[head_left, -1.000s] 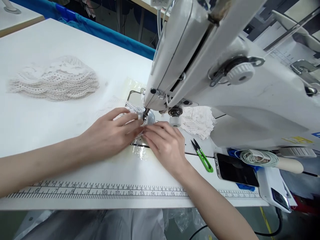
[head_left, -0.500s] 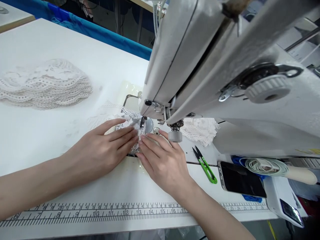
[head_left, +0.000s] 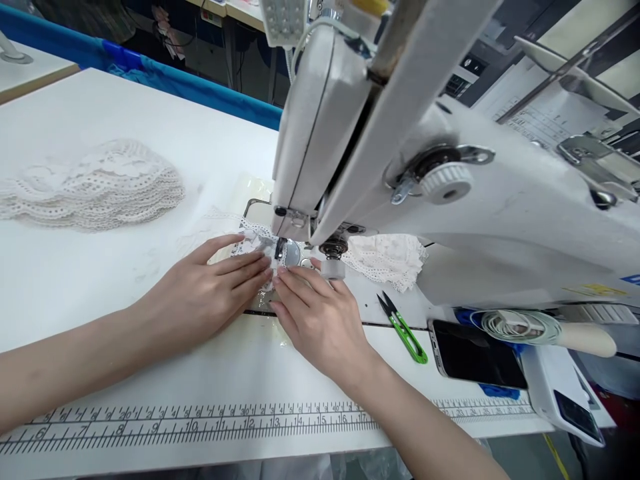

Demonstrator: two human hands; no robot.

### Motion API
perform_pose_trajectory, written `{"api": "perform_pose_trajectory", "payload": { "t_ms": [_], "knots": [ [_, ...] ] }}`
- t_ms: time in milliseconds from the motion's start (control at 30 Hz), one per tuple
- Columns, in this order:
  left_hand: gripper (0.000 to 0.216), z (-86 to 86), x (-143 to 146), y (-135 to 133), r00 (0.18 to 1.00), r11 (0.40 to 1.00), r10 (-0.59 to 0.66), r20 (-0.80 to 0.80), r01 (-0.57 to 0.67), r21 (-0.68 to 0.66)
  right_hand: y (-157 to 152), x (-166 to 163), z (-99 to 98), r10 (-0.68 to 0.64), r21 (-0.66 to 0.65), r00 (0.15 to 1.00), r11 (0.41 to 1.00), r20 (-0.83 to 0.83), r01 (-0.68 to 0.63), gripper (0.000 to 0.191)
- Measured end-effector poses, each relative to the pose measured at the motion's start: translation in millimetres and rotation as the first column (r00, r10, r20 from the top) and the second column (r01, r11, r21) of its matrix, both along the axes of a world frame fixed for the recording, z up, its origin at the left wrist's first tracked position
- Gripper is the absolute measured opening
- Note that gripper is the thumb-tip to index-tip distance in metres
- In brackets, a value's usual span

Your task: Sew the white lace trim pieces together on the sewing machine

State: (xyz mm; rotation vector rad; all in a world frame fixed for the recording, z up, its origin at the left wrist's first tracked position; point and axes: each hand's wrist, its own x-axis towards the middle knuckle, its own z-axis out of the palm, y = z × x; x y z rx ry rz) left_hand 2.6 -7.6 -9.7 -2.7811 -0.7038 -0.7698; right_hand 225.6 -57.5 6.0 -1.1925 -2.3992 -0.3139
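Lace piece: small white openwork trim, lying flat on the machine bed just ahead of both sets of fingertips, far edge under the presser foot. Judged v. light, soft and limp, no stiffness of its own; the holes and scalloped edge look easy to stretch or snag, so prob. best handled by flat finger pressure close to the foot rather than by pinching, w/ the edge kept taut between the two hands. Left hand: palm down, fingers straight and together, tips resting on the near-left part of the lace; nothing gripped. Right hand: also flat and spread open, fingertips meeting the left's just short of the foot, pressing on lace and bed; nothing gripped. Whether the needle is down, can't tell. Needle plate shows just beyond the right fingertips. Sewing machine head arches over and to the right of both hands. Beyond the right hand, behind the foot: a bunch of similar lace. Right of the right wrist: green thread snips, then a dark phone, face up, and a coiled cable. Far left of the left hand: stack of lace pieces on the white table. Near side of both forearms: printed ruler strip along table edge.
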Motion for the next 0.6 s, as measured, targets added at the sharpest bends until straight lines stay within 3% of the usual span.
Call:
{"api": "perform_pose_trajectory", "payload": {
  "t_ms": [133,600],
  "knots": [
    [0.039,-5.2,-0.6,3.7,1.000,0.999,0.009,0.028,-0.008,-0.039,1.9,0.1,-0.9,-0.023,-0.025,1.000,0.999,0.017,0.024,0.028],
    [0.040,1.8,4.1,6.9,0.999,0.999,0.044,-0.004,-0.044,0.029,2.2,-0.2,-2.1,-0.040,-0.027,0.999,0.999,0.031,0.041,0.029]
  ]
}}
